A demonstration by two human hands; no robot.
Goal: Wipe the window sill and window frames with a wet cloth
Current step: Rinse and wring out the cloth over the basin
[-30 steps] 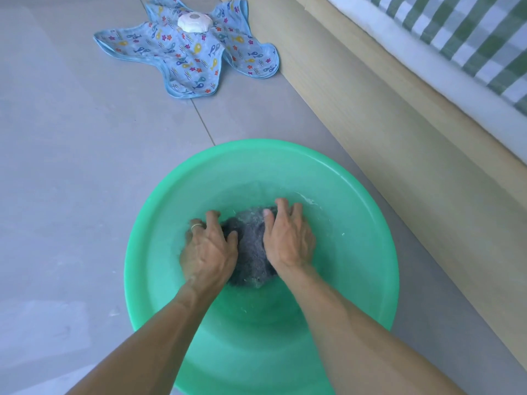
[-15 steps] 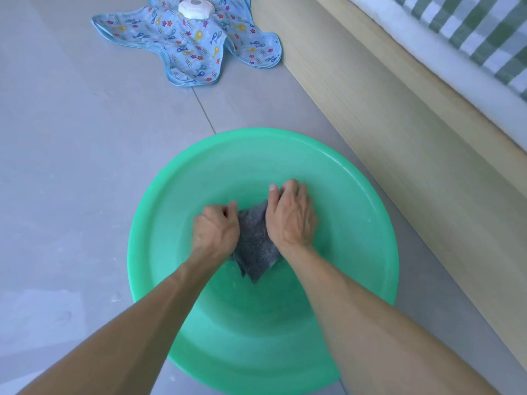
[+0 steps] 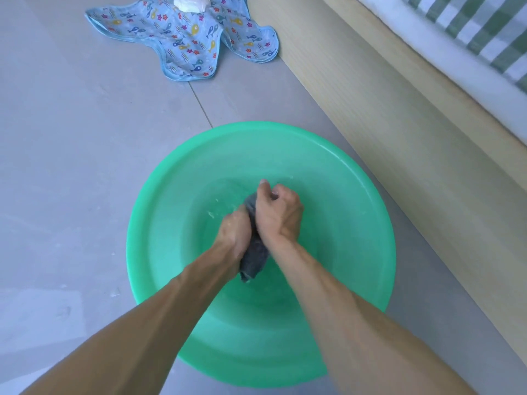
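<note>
Gripping a bunched dark grey cloth (image 3: 253, 253) between them, both hands are working over the middle of a green plastic basin (image 3: 159, 212). The left hand (image 3: 235, 233) is curling its fingers round the nearer part of the cloth, knuckles up, while the right hand (image 3: 278, 213) is closing in a fist round the farther part, its thumb lying along the top. The two hands are touching side by side, so only a narrow strip of cloth is showing between them, and one rolled end is hanging out below the wrists toward the person. The cloth is being held above the basin's floor; whether it is touching the shallow water there cannot be told. A few pale flecks are sitting on the wet inner wall just left of the left hand. The basin is resting on a grey tiled floor (image 3: 71, 143). Well beyond the hands, a blue fish-patterned fabric (image 3: 185, 38) is lying spread out with a white round object (image 3: 190, 3) on it. To the right of the right hand, a pale wooden bed side (image 3: 399, 132) is running along, with green-checked bedding (image 3: 484, 29) above it.
</note>
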